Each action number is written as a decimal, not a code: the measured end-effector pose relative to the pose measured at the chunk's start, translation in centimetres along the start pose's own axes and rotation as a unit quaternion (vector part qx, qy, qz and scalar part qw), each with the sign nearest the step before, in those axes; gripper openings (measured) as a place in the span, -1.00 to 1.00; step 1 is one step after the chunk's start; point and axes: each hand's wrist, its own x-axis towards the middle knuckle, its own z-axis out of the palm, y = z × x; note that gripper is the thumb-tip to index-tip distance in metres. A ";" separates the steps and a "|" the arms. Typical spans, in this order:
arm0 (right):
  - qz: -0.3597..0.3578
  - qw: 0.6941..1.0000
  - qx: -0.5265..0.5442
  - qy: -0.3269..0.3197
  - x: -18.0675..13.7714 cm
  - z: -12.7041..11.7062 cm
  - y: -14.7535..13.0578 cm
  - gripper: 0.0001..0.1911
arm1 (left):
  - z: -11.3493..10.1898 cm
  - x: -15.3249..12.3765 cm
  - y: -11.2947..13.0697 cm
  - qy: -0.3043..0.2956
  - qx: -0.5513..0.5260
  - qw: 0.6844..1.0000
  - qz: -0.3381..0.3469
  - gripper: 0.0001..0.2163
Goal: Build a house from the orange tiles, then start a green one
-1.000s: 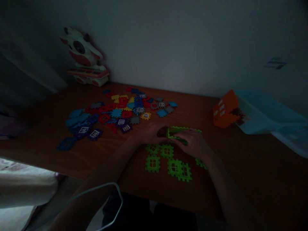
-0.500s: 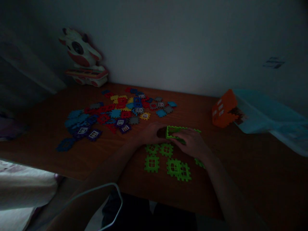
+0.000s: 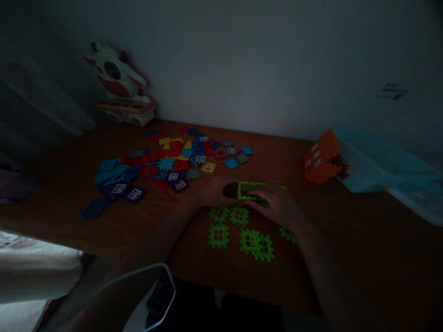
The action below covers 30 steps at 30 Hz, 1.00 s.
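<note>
Both my hands rest on the wooden table (image 3: 346, 230) around a partly built green block frame (image 3: 252, 189) made of toothed window tiles. My left hand (image 3: 216, 191) curls against its left end. My right hand (image 3: 277, 205) grips its front side from the right. Several loose green window tiles (image 3: 238, 230) lie flat just in front of my hands, toward me. The light is very dim.
A heap of several red, blue, yellow, grey and purple tiles (image 3: 166, 166) spreads over the left half. A built orange block house (image 3: 321, 159) stands at the right beside a pale blue bag (image 3: 387, 173). A cow toy (image 3: 119, 87) sits by the wall. A white cable (image 3: 152, 286) hangs near my lap.
My hands and the green frame have barely shifted; the frame sits slightly lower between my fingers.
</note>
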 end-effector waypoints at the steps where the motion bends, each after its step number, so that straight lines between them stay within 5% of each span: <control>1: 0.000 1.000 0.002 0.004 -0.1 -0.3 0.2 -0.71 | -0.1 0.0 -0.1 0.001 0.003 1.000 -0.003 -0.55; 10: 0.034 0.998 -0.028 0.046 -1.0 -2.1 3.0 -0.70 | -1.7 -0.7 -2.5 -0.001 -0.060 0.996 -0.061 -0.53; 20: 0.136 0.981 0.135 -0.023 -1.0 -0.8 3.2 -0.81 | -2.1 -0.5 -2.2 -0.007 -0.026 1.000 -0.014 -0.52; 30: 0.168 0.966 0.194 -0.019 -1.0 -0.5 3.2 -0.83 | -1.7 -0.5 -2.5 -0.008 -0.028 0.999 -0.027 -0.46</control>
